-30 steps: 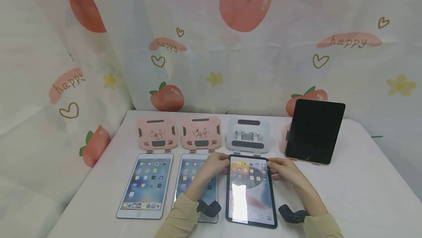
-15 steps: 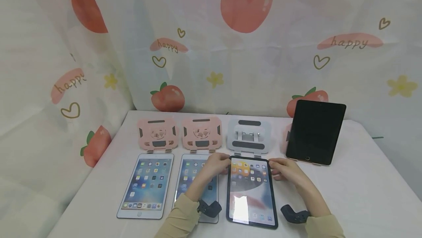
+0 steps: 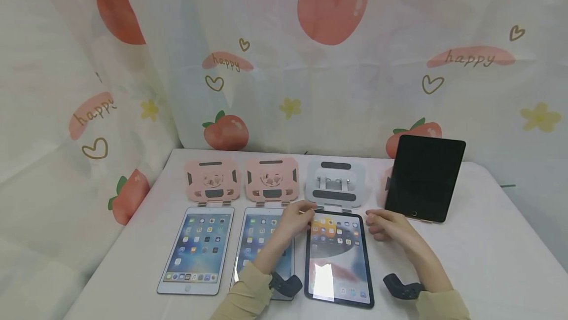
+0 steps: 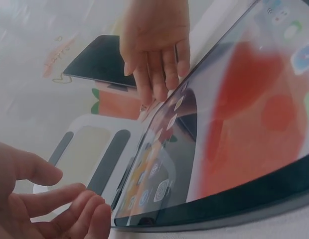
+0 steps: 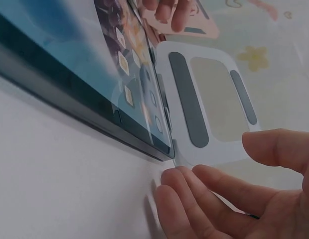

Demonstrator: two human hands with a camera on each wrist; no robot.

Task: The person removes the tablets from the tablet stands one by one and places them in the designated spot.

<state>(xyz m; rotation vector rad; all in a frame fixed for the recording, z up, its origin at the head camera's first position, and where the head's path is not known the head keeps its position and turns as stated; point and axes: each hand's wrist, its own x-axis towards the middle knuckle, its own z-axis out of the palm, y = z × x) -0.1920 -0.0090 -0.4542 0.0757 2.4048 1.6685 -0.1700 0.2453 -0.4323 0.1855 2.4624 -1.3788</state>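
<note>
A black-edged tablet (image 3: 339,270) with a lit screen lies flat on the table, its top end by a pale blue-white tablet stand (image 3: 335,178). My left hand (image 3: 296,224) hovers by the tablet's top left corner. In the left wrist view its fingers (image 4: 75,199) are loosely bent, thumb apart, and hold nothing. My right hand (image 3: 392,226) is off the tablet's right edge, a small gap between them. The right wrist view shows that hand's thumb (image 5: 279,149) spread from the relaxed fingers, with nothing between them.
Two white-framed tablets lie to the left, one at the far left (image 3: 195,251) and one partly under my left arm (image 3: 242,241). Two pink stands (image 3: 212,181) stand behind them. A dark-screened tablet (image 3: 425,177) leans on another stand at the right. A patterned cloth (image 3: 266,78) hangs behind.
Both hands have let go of the black-edged tablet's top corners. The left hand has risen slightly and shifted right; the right hand has drawn away to the right. The tablet lies where it was.
</note>
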